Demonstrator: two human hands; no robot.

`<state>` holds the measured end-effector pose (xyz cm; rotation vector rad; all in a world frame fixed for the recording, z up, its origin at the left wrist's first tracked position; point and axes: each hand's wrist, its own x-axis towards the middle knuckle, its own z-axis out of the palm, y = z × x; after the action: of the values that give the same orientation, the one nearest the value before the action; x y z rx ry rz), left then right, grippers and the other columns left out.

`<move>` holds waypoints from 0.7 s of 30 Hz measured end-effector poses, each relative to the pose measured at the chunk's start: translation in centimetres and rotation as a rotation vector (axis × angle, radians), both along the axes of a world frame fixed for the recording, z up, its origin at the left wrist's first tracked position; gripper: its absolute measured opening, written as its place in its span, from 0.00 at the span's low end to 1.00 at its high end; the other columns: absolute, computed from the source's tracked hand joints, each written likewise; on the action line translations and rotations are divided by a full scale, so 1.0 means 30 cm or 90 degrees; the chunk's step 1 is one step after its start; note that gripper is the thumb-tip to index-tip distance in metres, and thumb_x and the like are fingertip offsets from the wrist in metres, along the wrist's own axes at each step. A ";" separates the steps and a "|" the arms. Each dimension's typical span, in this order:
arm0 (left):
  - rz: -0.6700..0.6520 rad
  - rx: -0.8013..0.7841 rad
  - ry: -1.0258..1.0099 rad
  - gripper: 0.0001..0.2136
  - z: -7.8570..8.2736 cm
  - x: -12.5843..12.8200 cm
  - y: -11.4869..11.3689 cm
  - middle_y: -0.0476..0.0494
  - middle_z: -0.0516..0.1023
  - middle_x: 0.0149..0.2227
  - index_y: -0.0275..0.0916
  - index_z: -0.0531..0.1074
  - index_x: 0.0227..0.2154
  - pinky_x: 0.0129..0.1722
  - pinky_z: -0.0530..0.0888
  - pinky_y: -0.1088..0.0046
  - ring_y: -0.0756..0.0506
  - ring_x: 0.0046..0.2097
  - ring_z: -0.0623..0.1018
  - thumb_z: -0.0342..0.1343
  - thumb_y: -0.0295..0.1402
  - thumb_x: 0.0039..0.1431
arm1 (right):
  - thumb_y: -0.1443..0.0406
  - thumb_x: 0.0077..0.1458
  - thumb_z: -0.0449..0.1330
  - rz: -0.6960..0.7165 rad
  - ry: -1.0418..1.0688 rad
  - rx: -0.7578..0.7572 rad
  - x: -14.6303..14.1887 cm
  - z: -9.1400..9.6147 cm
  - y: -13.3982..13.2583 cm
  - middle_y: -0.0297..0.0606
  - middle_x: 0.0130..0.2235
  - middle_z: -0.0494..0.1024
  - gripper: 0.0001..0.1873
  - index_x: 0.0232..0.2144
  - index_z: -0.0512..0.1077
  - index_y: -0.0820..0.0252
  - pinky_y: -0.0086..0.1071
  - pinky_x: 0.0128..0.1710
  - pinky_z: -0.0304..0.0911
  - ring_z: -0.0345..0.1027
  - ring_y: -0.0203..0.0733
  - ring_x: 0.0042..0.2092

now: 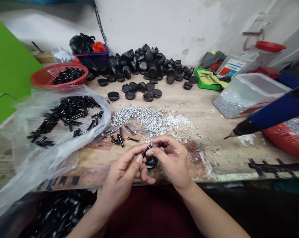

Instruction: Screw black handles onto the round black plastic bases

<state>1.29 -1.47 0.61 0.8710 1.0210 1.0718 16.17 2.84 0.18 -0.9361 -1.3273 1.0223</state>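
Over the front edge of the workbench, my left hand (pixel 126 168) pinches a small, glossy black bar-shaped part (pixel 147 151) between thumb and fingers. The thumb and forefinger of my right hand (pixel 173 160) close on the same part's upper end. Something small and pale shows by the right fingertips, too tiny to name. Directly below the fingers lies a round black piece (pixel 151 162), partly covered by them. Several loose black bar parts (pixel 120 140) lie just left of my hands. Behind them spreads a pile of small silvery screws (pixel 139 115), with little white pieces (pixel 178 121) at its right.
A clear plastic bag (pixel 103 119) of black parts and a red basket (pixel 37 77) stand at left. Round black pieces (pixel 151 66) heap against the wall. An electric screwdriver (pixel 268 114) juts in from the right, before a clear bin (pixel 258 82) of metal pieces.
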 end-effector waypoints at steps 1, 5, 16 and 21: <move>-0.019 0.006 0.009 0.15 0.000 -0.006 0.000 0.53 0.70 0.25 0.48 0.70 0.51 0.33 0.80 0.67 0.53 0.26 0.74 0.52 0.35 0.62 | 0.70 0.46 0.68 0.013 0.009 -0.014 0.007 0.005 0.005 0.29 0.31 0.72 0.10 0.32 0.75 0.54 0.27 0.34 0.62 0.66 0.32 0.33; -0.049 0.042 0.119 0.13 0.030 -0.019 0.012 0.52 0.72 0.23 0.45 0.74 0.46 0.32 0.78 0.70 0.50 0.25 0.77 0.55 0.35 0.59 | 0.70 0.40 0.70 0.189 0.116 -0.193 0.028 0.017 0.030 0.29 0.29 0.73 0.12 0.30 0.75 0.56 0.25 0.31 0.63 0.66 0.30 0.31; -0.031 0.198 0.496 0.07 -0.034 -0.022 0.051 0.46 0.77 0.32 0.40 0.74 0.37 0.32 0.70 0.72 0.47 0.32 0.75 0.55 0.35 0.58 | 0.61 0.48 0.66 0.093 -0.179 -0.112 0.137 -0.031 0.024 0.34 0.33 0.74 0.10 0.35 0.75 0.56 0.31 0.34 0.63 0.66 0.36 0.33; -0.116 0.379 0.686 0.08 -0.119 0.022 0.060 0.43 0.75 0.37 0.39 0.72 0.39 0.44 0.67 0.64 0.43 0.41 0.70 0.49 0.32 0.62 | 0.65 0.48 0.67 0.100 -0.384 -0.053 0.150 -0.141 -0.027 0.36 0.36 0.73 0.15 0.41 0.73 0.58 0.32 0.35 0.63 0.65 0.37 0.34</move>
<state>1.95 0.32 -2.95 2.1128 1.4556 0.7116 20.67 2.02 -4.04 -1.2799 -1.8908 0.9527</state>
